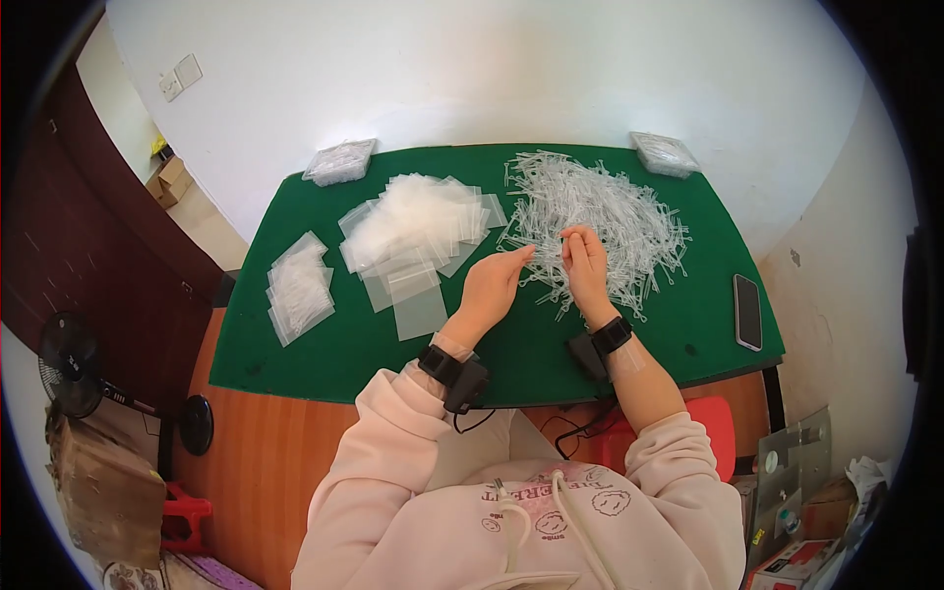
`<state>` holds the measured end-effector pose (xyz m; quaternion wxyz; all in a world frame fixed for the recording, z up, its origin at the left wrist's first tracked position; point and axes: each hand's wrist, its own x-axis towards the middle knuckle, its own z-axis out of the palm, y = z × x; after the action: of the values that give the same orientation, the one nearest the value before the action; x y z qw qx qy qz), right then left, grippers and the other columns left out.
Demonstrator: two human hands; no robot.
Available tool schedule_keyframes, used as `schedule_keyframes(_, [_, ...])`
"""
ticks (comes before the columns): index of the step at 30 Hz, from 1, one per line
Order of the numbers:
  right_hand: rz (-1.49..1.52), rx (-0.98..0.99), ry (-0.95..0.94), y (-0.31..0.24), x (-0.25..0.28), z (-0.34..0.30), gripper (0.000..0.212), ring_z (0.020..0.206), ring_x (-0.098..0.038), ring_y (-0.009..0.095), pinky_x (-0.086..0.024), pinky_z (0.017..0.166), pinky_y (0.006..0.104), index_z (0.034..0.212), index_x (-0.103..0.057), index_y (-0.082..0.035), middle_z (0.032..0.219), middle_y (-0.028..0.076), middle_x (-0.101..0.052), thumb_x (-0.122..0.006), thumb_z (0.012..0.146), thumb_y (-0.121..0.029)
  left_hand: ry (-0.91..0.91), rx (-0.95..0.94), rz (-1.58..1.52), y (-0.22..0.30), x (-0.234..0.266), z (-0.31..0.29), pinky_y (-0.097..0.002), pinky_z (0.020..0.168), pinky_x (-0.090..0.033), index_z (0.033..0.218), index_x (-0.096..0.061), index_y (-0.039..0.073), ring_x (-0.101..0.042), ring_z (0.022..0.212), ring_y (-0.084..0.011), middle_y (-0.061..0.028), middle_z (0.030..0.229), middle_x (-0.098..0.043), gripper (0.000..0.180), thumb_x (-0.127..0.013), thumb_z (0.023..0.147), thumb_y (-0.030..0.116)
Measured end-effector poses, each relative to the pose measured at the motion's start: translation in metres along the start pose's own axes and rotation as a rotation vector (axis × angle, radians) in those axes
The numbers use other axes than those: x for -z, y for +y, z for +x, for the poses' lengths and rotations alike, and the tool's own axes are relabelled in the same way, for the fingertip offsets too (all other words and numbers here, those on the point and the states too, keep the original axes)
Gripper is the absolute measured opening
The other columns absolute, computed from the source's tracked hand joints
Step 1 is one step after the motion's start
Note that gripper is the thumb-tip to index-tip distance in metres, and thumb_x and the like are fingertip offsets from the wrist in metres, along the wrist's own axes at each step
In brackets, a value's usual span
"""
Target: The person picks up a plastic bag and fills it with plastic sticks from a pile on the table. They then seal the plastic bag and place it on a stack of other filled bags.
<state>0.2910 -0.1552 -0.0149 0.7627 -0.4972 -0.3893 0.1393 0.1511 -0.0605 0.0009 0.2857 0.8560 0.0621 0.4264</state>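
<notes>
Two hands work the heap of clear plastic sticks [600, 216]: right hand [587, 264] pinching several sticks, left hand [492, 285] open-fingered alongside; empty clear bags [418, 226] stacked left, within reach.

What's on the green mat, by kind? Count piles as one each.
Loose pile of clear plastic sticks: 1
Pile of empty clear bags: 1
Stack of filled bags: 1
Clear trays at the back corners: 2
Phone: 1
Total: 6
</notes>
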Motion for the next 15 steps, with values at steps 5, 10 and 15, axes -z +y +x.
schedule_keyframes(5, [-0.041, 0.041, 0.067, -0.0044, 0.0010, -0.0012, 0.018, 0.057, -0.037, 0.003, -0.030, 0.050, 0.0172, 0.091, -0.054, -0.004, 0.065, -0.004, -0.044, -0.041, 0.094, -0.016, 0.038, -0.025, 0.002, 0.0007, 0.0012, 0.0003, -0.0339, 0.063, -0.048, 0.097, -0.064, 0.006, -0.062, 0.074, -0.0267, -0.0105, 0.085, -0.065, 0.019, -0.059, 0.079, 0.010])
schedule_keyframes(10, [-0.103, 0.065, 0.068, -0.0029, 0.0024, -0.0017, 0.018, 0.058, -0.038, 0.004, -0.031, 0.052, 0.0178, 0.090, -0.054, -0.004, 0.065, -0.003, -0.044, -0.041, 0.094, -0.016, -0.075, 0.008, -0.059, 0.0028, 0.0044, -0.0010, -0.0299, 0.065, -0.049, 0.097, -0.065, 0.006, -0.063, 0.076, -0.0235, -0.0079, 0.085, -0.066, 0.019, -0.063, 0.078, 0.011])
schedule_keyframes(15, [-0.110, 0.097, 0.074, -0.0001, 0.0021, 0.0004, 0.018, 0.058, -0.037, 0.004, -0.030, 0.052, 0.0178, 0.090, -0.054, -0.004, 0.065, -0.003, -0.044, -0.042, 0.094, -0.017, -0.044, -0.074, 0.009, -0.0034, 0.0038, 0.0008, -0.0287, 0.064, -0.049, 0.093, -0.065, 0.006, -0.062, 0.072, -0.0213, -0.0064, 0.080, -0.065, 0.018, -0.065, 0.075, 0.009])
